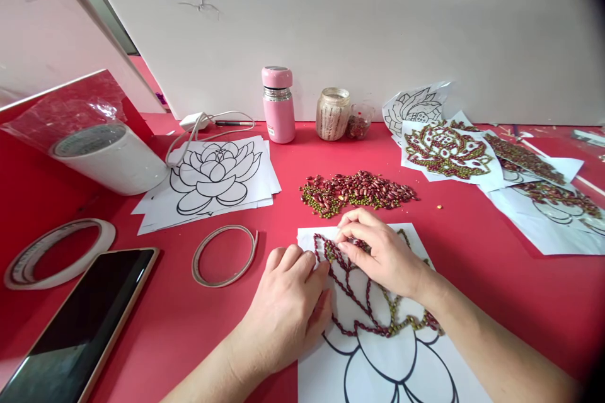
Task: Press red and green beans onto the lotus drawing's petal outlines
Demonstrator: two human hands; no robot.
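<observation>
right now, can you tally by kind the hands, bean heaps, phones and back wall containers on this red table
Hands: 2 (left hand, right hand)
Bean heap: 1
Phone: 1
Containers: 3 (bottle, jar, clear cup)
Total: 7

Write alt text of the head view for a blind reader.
A person's left hand and right hand work on a flower drawing partly outlined in red and green beans on a red table. Beyond are a bean pile, pink flask and jar, with bean-decorated sheets at right.
</observation>
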